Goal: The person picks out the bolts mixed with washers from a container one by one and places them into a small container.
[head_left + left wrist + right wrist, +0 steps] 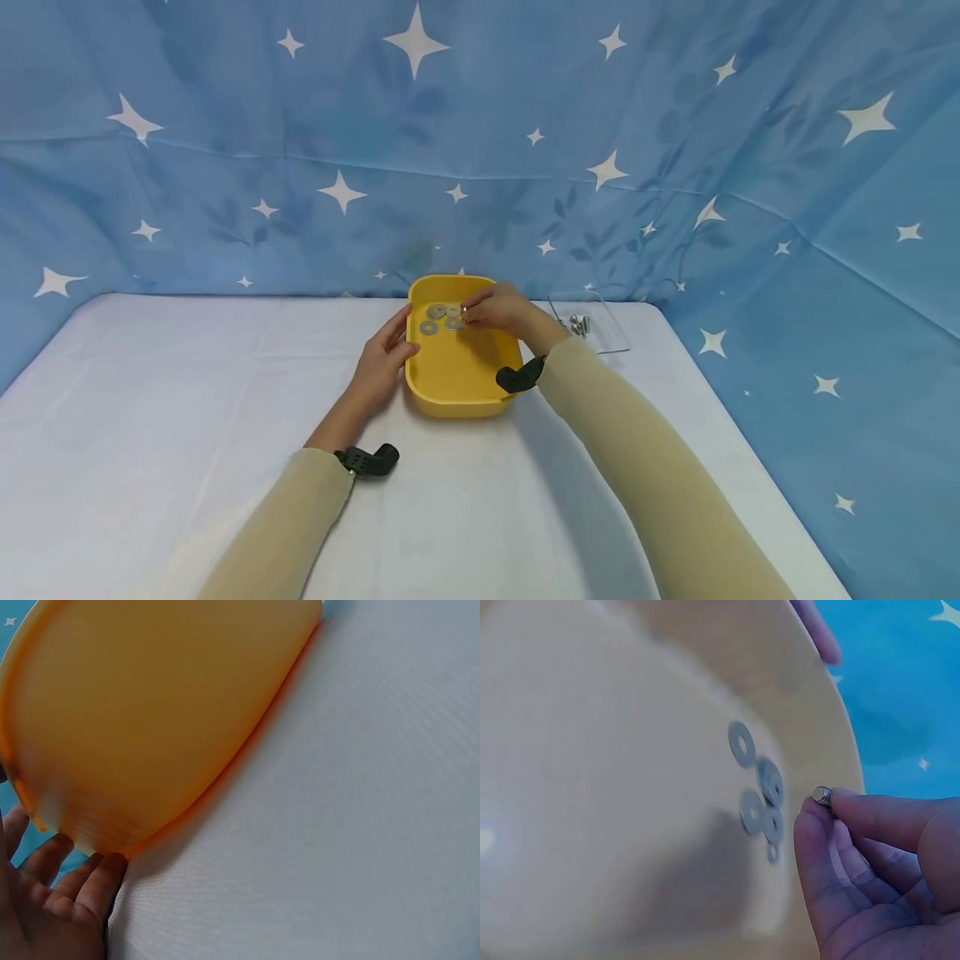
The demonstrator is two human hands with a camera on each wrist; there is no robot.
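Observation:
A yellow plastic tray stands on the white table before me. My left hand grips its left wall, thumb over the rim and fingers along the outside. Over the far part of the tray, my right hand pinches a small threaded metal screw between thumb and forefinger; the fingers hide most of its length. Below the fingertips, several flat metal washers of different sizes lie grouped on the tray floor, some overlapping. In the left wrist view, the fingers touch the outer wall.
Right of the tray, partly behind my right wrist, a clear shallow container holds several metal screws. The white tablecloth ends at a blue star-patterned curtain behind and to the right.

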